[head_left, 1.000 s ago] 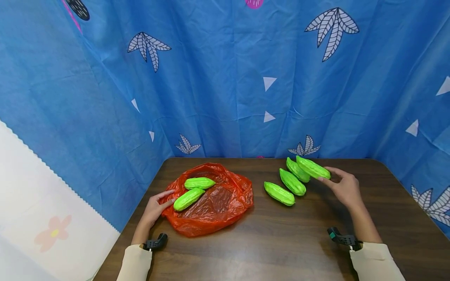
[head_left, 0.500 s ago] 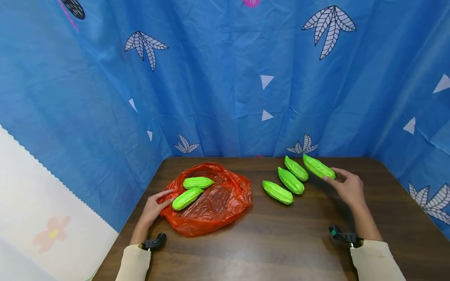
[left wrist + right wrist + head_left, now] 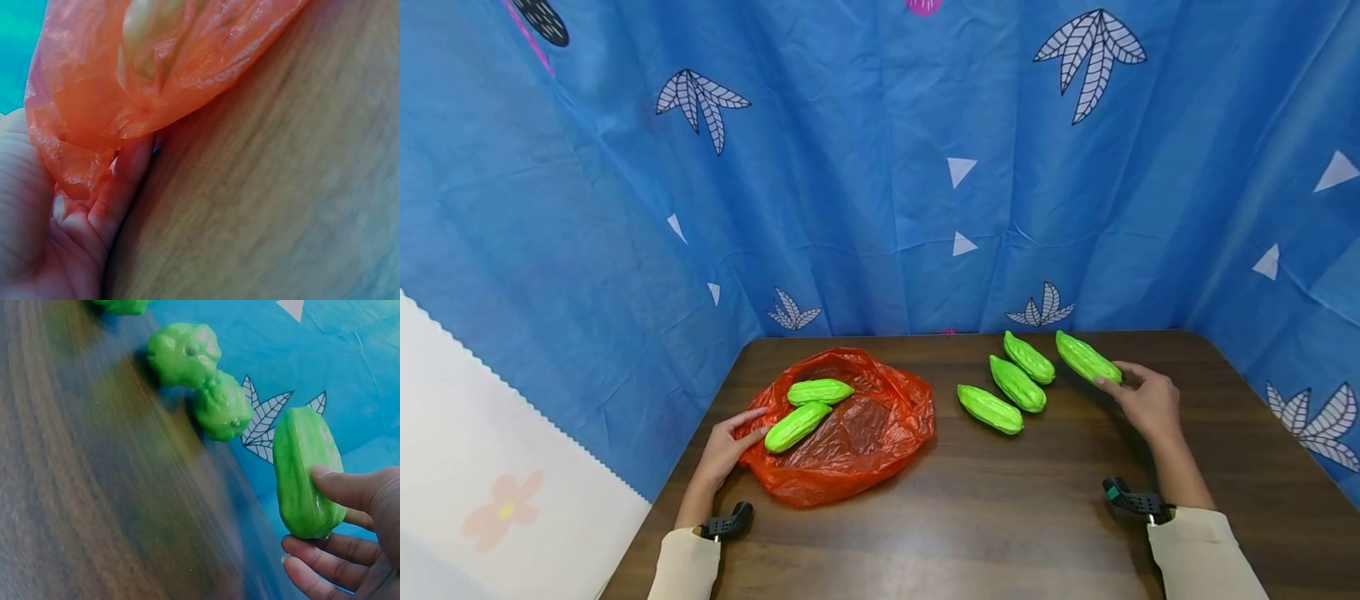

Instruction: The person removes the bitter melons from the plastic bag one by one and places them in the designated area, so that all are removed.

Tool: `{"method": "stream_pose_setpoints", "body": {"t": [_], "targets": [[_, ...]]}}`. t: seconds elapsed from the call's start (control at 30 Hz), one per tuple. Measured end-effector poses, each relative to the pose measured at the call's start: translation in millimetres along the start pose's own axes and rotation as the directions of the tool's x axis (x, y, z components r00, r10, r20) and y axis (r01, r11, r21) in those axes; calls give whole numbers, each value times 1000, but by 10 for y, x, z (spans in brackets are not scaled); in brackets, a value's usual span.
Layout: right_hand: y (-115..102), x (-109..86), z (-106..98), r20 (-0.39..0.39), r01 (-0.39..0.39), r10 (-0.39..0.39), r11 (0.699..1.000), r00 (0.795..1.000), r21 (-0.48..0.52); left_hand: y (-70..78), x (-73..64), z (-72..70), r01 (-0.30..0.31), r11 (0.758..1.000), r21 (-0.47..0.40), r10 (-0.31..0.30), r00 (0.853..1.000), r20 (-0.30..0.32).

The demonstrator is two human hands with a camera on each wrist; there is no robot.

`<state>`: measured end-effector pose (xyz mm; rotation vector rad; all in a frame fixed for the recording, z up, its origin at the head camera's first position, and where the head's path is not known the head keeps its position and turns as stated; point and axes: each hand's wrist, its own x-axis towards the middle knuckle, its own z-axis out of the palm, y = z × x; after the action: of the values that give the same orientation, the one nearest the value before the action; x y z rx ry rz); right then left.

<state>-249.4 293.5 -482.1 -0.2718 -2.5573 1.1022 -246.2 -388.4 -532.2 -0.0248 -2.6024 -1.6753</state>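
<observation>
Left wrist | left grip (image 3: 69,244), partly hidden, pinches red bag (image 3: 81,112); right grip (image 3: 1150,406) clasps green gourd (image 3: 1087,357)

no readable text or labels

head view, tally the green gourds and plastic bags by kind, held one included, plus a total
Red plastic bag: 1
Green gourds: 6 (2 in the bag, 3 on the table, 1 in the right hand)
Total: 7
</observation>
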Motion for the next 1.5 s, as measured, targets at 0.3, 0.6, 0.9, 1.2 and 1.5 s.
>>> {"method": "stream_pose_setpoints", "body": {"t": [0.3, 0.6, 0.9, 1.2, 1.5], "targets": [[57, -7, 14, 12, -15, 16, 999, 1000, -37, -9, 11, 3, -14, 999, -30, 14, 1000, 2], [96, -27, 41, 32, -29, 31, 999, 999, -46, -17, 5, 6, -19, 1000, -24, 19, 1000, -5], [113, -42, 70, 28, -37, 39, 998, 999, -43, -24, 3, 10, -23, 998, -51, 24, 1000, 2], [133, -43, 104, 17, -36, 37, 997, 999, -64, -3, 2, 11, -18, 998, -54, 18, 1000, 1], [122, -47, 133, 3, -21, 22, 997, 1000, -75, -8, -4, 10, -10, 999, -52, 10, 1000, -3]]}}
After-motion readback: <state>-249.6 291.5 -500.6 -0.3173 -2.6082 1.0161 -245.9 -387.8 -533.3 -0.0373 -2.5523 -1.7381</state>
